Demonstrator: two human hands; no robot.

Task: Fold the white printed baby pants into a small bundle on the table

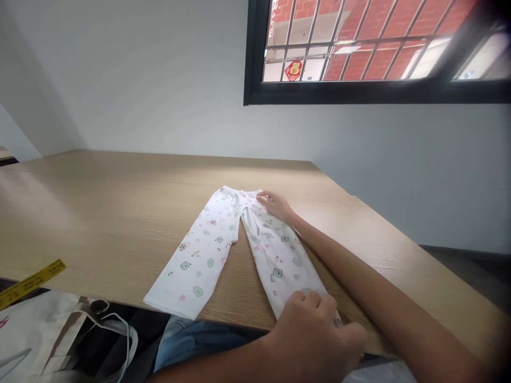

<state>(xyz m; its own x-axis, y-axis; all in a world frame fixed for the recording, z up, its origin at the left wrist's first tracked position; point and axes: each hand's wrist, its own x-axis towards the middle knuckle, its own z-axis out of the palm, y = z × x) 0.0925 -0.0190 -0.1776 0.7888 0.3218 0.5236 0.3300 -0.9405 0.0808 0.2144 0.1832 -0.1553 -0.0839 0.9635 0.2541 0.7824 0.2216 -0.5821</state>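
Observation:
White children's pants (211,250) with a print of green and pink animal figures lie spread on the table, waistband away from me and the two legs apart. My left hand (315,330) curls closed around the near hem of the right-side leg, at the table's front edge. Reaching in from the right, my right hand (275,205) has its fingers closed at the right end of the waistband. The fabric under both hands is partly hidden. The left-side leg lies flat, with no hand on it.
The wooden table (120,207) meets a pale wall (159,80) with a barred window (359,48). At lower left are a yellow strip with markings (32,284), a white bag (35,330) and cords, beside blue jeans (199,343) below the table edge.

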